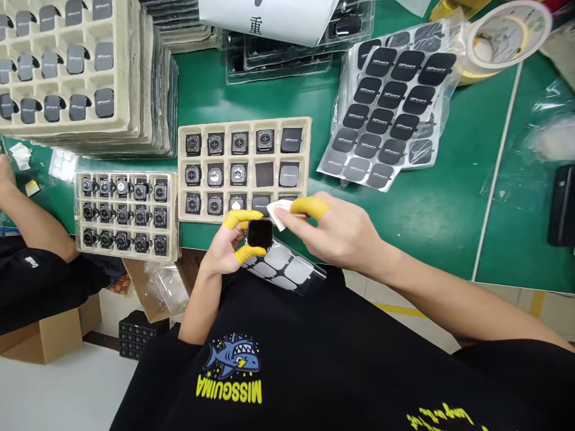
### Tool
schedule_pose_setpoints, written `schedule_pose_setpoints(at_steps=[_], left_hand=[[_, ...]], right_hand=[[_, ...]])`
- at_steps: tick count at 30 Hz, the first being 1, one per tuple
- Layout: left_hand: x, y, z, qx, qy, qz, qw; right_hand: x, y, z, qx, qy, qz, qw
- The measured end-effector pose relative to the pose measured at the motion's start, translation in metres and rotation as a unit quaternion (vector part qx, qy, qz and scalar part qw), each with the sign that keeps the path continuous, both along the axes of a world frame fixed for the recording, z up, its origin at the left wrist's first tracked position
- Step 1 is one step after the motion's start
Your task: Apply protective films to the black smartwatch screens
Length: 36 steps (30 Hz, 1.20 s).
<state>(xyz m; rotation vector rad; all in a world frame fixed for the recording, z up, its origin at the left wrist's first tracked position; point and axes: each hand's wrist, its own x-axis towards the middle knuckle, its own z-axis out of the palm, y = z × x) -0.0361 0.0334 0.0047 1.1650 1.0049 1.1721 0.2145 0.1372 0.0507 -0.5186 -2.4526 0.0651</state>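
My left hand [227,244] grips a black smartwatch case [260,233] by its edges, dark screen facing up, between fingers in yellow finger cots. Just to the right, my right hand [336,230] pinches a folded white wipe [279,214] close to the watch's upper corner. Whether the wipe touches the screen I cannot tell. Beneath my hands lies a clear sheet with grey rounded-square films [299,270] at the table's edge. Beyond them a beige tray [180,179] holds watch cases, several face down, and some squares labelled HiFuture; my right hand partly hides its near right corner.
A second tray of watches [174,239] sits left, overhanging the table's front edge. Tall stacked trays [130,90] rise behind it. HiFuture sticker sheets [381,120] and tape rolls [507,36] lie at the right back. Another person's arm [33,218] reaches in at far left.
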Motion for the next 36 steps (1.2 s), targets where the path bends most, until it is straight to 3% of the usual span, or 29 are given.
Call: schedule_pose_setpoints(at_steps=[3,8,14,26,31,36], left_hand=[[-0.002,-0.001,0.001,0.0,0.004,0.006,1.0],[-0.002,0.002,0.002,0.006,-0.021,-0.003,1.0],[-0.001,0.002,0.002,-0.006,-0.03,-0.009,0.999],[0.001,0.003,0.004,-0.02,-0.038,-0.095,0.995],[0.001,0.006,0.006,-0.027,-0.012,-0.098,0.995],[0.001,0.004,-0.002,-0.028,-0.02,-0.057,0.998]], right_hand=[[0.01,0.001,0.005,-0.036,0.015,-0.011,0.999],[0.017,-0.009,0.019,-0.067,0.012,0.047,0.997],[0.015,-0.017,0.025,-0.054,0.016,0.125,0.991],[0.002,-0.017,0.021,-0.001,-0.039,0.184,0.982],[-0.009,-0.013,0.018,0.035,-0.036,0.158,0.986],[-0.011,-0.002,0.01,0.057,-0.021,0.093,0.994]])
